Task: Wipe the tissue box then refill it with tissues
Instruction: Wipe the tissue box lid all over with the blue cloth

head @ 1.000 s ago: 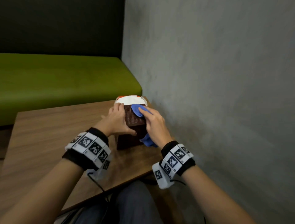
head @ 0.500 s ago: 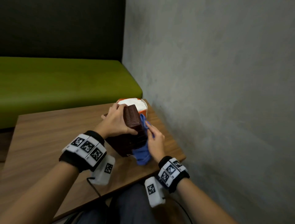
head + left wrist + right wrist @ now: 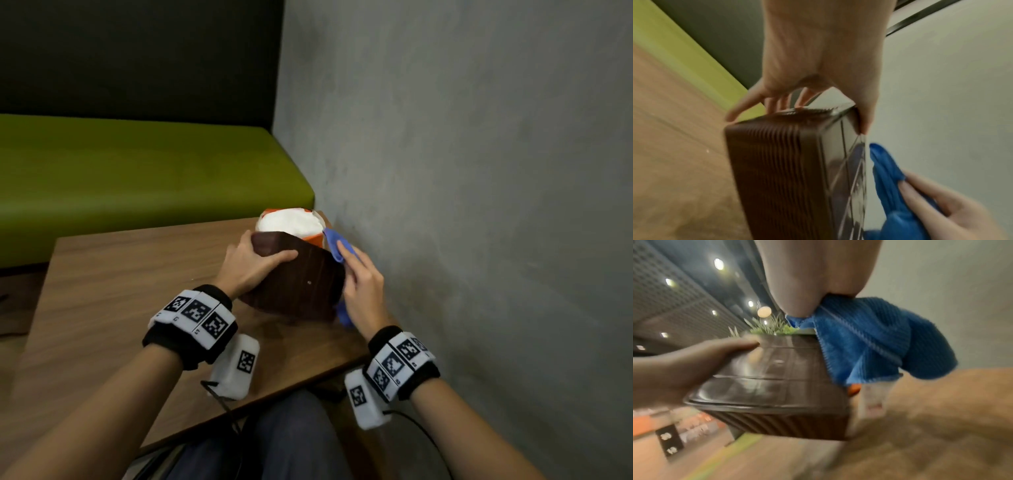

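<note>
A dark brown ribbed tissue box [image 3: 301, 281] is tipped over, its flat base turned toward me, near the table's right edge. My left hand [image 3: 253, 263] grips its far end, thumb across the base [image 3: 865, 113], fingers over the other side. My right hand [image 3: 359, 284] holds a blue cloth [image 3: 334, 245] against the box's right side [image 3: 869, 344]. The cloth hangs below my palm too. Behind the box sits an orange and white pack of tissues [image 3: 291, 222].
The wooden table [image 3: 120, 291] ends just before my lap. A grey wall [image 3: 462, 171] runs close along the right, next to my right hand. A green bench seat [image 3: 137, 171] stands beyond the table.
The box has tipped further over, so its flat base now faces me. My right hand with the cloth has slid up along the box's right side toward its far end.
</note>
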Demonstrator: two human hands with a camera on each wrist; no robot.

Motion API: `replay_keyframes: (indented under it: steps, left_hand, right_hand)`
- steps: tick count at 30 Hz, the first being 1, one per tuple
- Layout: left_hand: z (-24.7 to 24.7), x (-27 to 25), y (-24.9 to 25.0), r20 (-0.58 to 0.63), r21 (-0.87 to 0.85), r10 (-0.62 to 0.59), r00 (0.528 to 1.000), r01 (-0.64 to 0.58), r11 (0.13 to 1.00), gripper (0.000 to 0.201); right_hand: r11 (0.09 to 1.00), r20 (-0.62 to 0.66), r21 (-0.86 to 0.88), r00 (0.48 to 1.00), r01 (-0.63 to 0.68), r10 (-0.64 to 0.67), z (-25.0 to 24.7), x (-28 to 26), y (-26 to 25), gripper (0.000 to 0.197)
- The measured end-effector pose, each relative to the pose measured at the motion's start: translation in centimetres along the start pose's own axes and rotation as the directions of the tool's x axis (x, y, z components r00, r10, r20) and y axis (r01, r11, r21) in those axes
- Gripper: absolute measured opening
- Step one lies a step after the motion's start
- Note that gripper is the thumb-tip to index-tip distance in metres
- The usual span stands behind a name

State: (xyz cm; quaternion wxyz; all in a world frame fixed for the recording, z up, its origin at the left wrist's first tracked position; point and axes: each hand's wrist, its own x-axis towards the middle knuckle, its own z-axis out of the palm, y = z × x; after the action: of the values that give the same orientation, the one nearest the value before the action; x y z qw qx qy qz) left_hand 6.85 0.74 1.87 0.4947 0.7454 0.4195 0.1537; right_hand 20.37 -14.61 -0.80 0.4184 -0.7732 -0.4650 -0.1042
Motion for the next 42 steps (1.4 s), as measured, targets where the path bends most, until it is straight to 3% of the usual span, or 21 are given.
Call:
replay_keyframes:
  steps: [3,5,9,12,14,16,17,19,24,28,30,32,34,36,38,40,42]
  left_hand:
    - [1.6,0.1,-1.4,0.064,-0.112,-0.114,0.991,0.12,0.986,0.093]
    - [2.4,0.1,-2.4,0.032,-0.162,-0.143,0.989,0.146,0.976,0.082]
    - [2.8,-0.1,-3.8,-0.007,-0.122,-0.176,0.984,0.174,0.977,0.066]
    - [3.1,-0.5,-4.5,-0.05,-0.033,-0.109,0.993,0.107,0.994,0.058]
    - [2.9,-0.6,-5.2,-0.014,-0.08,-0.023,1.0,0.022,0.997,0.071]
    - [2.3,-1.1,-5.9,0.091,-0.114,0.062,0.994,-0.052,0.992,0.114]
    - [2.1,-1.3,-6.1,0.142,-0.075,0.11,0.984,-0.1,0.992,0.131]
    - [2.1,-1.7,-6.5,0.195,0.046,0.18,0.964,-0.193,0.98,0.143]
    - [2.4,-1.3,-5.8,0.185,0.084,0.202,0.962,-0.22,0.972,0.139]
    - [1.4,-0.7,-5.8,0.2,0.138,0.273,0.941,-0.303,0.943,0.119]
    - [1.1,-0.5,-5.9,0.212,0.16,0.249,0.945,-0.285,0.945,0.119]
    - [1.2,-0.6,-5.7,0.196,0.171,0.229,0.953,-0.263,0.95,0.121]
    - [1.6,-0.9,-5.5,0.198,0.166,0.229,0.953,-0.263,0.951,0.125]
    - [1.7,-1.0,-5.3,0.201,0.156,0.21,0.957,-0.243,0.958,0.131]
    - [1.4,-0.8,-5.3,0.203,0.154,0.213,0.956,-0.246,0.957,0.131]
    - [0.8,-0.5,-5.4,0.219,0.159,0.224,0.95,-0.261,0.952,0.126]
    - [0.5,-0.3,-5.6,0.216,0.177,0.209,0.954,-0.249,0.952,0.121]
  right_hand:
    - [0.996,0.085,-0.076,0.996,0.045,-0.038,1.5,0.8,-1.7,0.043]
    - [0.991,0.195,-0.136,0.981,0.003,0.024,2.6,0.6,-1.7,0.043]
    - [0.981,0.296,-0.192,0.953,-0.004,0.062,3.9,0.3,-1.6,0.043]
    - [0.972,0.336,-0.226,0.942,0.06,0.02,4.7,0.5,-1.6,0.042]
    - [0.967,0.343,-0.245,0.939,0.062,0.027,4.9,0.5,-1.4,0.042]
    - [0.967,0.346,-0.246,0.938,0.069,0.021,5.0,0.3,-1.2,0.042]
    - [0.968,0.341,-0.238,0.94,0.077,0.009,5.0,0.2,-1.1,0.042]
    - [0.969,0.326,-0.236,0.945,0.076,0.006,5.0,0.0,-1.0,0.043]
    - [0.956,0.371,-0.292,0.921,-0.005,0.119,6.4,1.6,-2.8,0.046]
    - [0.958,0.555,-0.076,0.81,0.276,-0.189,6.9,-0.2,-5.7,0.047]
    - [0.943,0.574,-0.035,0.779,0.331,-0.252,4.7,-1.4,-4.3,0.046]
    - [0.953,0.541,-0.14,0.827,0.269,-0.154,3.1,-0.7,-1.7,0.049]
    - [0.953,0.481,-0.274,0.876,0.129,0.02,3.5,1.7,0.4,0.05]
    - [0.948,0.432,-0.318,0.894,0.029,0.118,5.4,3.2,-0.4,0.049]
    - [0.966,0.465,-0.249,0.884,0.075,0.051,7.2,2.4,-3.0,0.049]
    - [0.962,0.532,-0.111,0.832,0.249,-0.154,7.0,-0.6,-5.0,0.046]
    - [0.947,0.552,-0.023,0.794,0.322,-0.256,5.0,-2.6,-4.1,0.047]
